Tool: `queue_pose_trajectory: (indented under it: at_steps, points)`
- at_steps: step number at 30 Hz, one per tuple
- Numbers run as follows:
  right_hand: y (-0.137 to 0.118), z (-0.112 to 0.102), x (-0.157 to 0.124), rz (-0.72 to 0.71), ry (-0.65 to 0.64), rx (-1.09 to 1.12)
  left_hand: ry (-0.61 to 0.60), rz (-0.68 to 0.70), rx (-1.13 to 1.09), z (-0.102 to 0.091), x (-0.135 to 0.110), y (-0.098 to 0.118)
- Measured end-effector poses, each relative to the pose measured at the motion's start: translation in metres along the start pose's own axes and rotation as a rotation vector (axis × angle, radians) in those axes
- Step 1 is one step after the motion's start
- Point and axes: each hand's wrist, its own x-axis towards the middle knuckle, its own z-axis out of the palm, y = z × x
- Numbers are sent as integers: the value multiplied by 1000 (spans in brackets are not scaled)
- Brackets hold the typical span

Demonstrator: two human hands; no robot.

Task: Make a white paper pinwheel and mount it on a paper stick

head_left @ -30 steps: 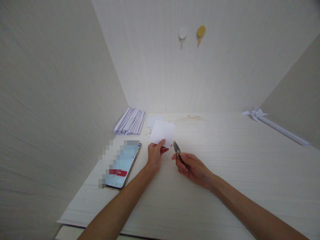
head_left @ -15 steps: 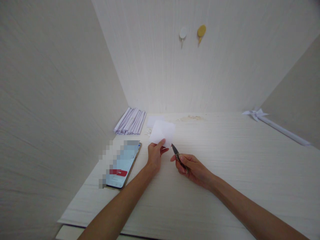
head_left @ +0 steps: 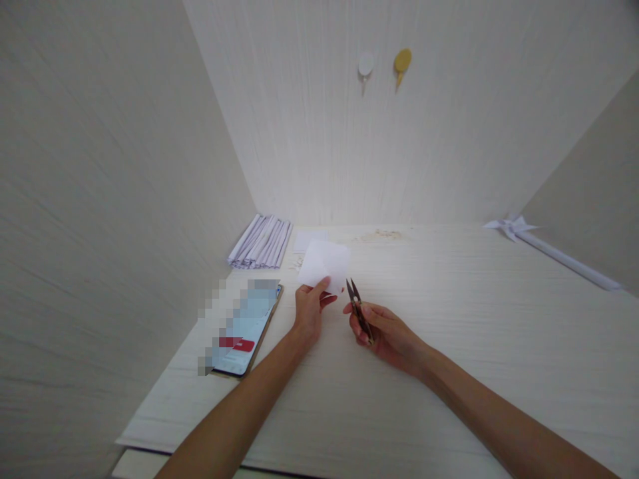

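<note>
My left hand [head_left: 312, 307] pinches the near edge of a white square of paper [head_left: 325, 263], thumb on top and fingers beneath. To its right, my right hand [head_left: 378, 327] is closed around small thread snips [head_left: 357, 303]. The snips' two dark blades point up and away from me, spread apart, just off the paper's right corner without touching it. Beyond the held sheet another white paper [head_left: 308, 241] lies flat on the table, partly covered, with small white scraps [head_left: 296, 264] beside it.
A bundle of rolled paper sticks [head_left: 260, 243] lies at the left wall, with a phone [head_left: 249, 332] nearer me. On the right, a paper pinwheel-like piece [head_left: 512, 228] with a rolled stick [head_left: 569, 261] rests along the wall. White [head_left: 365, 65] and yellow [head_left: 402, 61] hooks are on the back wall.
The snips' blades have spread from closed to apart, and they have shifted slightly right, away from the paper's corner. My left hand and the paper stay in place.
</note>
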Motion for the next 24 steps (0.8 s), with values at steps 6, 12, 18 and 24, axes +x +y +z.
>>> queue_pose_trajectory:
  at_steps: [6,12,18,24]
  points:
    - [-1,1,-1,-26,12,-11,12,-5,4,-1,1,-1]
    - [-1,3,1,-12,5,59,13,-10,-7,-1,1,-1]
    - [-2,-1,1,22,5,144,-2,-1,2,-2,2,-1]
    - [-1,1,-1,18,-41,135,5,-1,3,-1,2,-1]
